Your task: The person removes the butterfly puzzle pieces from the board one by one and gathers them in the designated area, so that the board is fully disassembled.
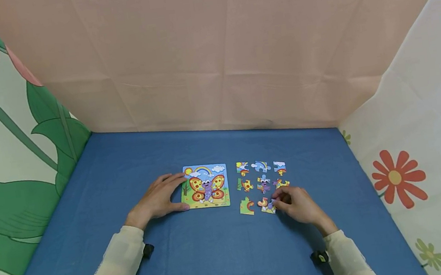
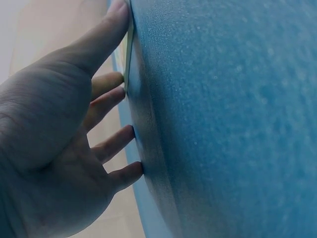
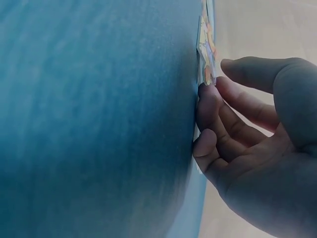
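A square butterfly picture board lies flat on the blue table. My left hand rests along its left side, fingers extended and thumb at the lower corner; the left wrist view shows the fingertips at the table and board edge. Jigsaw puzzle pieces lie in rows right of the board. With curled fingers, my right hand holds the right edge of the lower-middle puzzle piece. In the right wrist view that piece overlaps another and meets the fingertips. The hand partly covers the middle-right piece.
Other pieces include a rainbow-and-cloud piece, a purple face piece and a green corner piece. A beige cloth wall stands behind the table, with printed flower panels at left and right.
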The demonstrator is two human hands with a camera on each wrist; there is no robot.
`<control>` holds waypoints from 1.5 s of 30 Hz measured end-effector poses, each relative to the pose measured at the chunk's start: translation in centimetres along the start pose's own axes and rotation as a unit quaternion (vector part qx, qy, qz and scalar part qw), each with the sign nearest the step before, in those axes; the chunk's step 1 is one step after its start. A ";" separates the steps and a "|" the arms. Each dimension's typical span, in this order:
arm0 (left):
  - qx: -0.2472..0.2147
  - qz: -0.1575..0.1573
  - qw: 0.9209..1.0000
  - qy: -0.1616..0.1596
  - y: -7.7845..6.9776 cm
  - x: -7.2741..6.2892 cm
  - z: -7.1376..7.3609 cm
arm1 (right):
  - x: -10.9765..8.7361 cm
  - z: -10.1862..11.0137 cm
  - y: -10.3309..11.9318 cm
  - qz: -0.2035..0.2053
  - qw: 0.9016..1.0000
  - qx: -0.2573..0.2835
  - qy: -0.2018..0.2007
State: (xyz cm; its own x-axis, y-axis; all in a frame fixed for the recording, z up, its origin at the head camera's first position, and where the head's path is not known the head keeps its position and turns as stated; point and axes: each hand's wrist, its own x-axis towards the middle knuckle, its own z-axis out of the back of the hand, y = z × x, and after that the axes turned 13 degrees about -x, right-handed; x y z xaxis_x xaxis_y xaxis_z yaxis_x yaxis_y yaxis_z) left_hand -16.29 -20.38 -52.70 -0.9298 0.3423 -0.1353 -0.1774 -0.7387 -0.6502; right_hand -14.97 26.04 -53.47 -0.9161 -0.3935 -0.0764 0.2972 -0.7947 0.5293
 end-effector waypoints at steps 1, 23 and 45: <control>0.000 0.000 1.000 0.000 0.0 0.0 0.0 | 0.0 0.0 0.0 -0.001 1.000 0.001 0.001; 0.001 -0.001 1.000 0.000 0.0 0.0 0.0 | 2.3 0.3 3.3 0.075 0.996 -0.035 -0.016; -0.001 -0.003 1.000 -0.002 0.0 0.0 0.0 | 8.2 -2.7 9.5 0.151 0.985 -0.079 0.018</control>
State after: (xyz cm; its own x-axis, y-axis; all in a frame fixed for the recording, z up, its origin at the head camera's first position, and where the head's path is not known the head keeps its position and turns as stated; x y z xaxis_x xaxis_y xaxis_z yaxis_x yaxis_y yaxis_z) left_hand -16.27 -20.36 -52.72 -0.9298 0.3444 -0.1296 -0.1816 -0.7359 -0.6523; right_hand -18.93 14.00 -51.33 -0.7699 -0.6373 0.0331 0.5959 -0.6993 0.3948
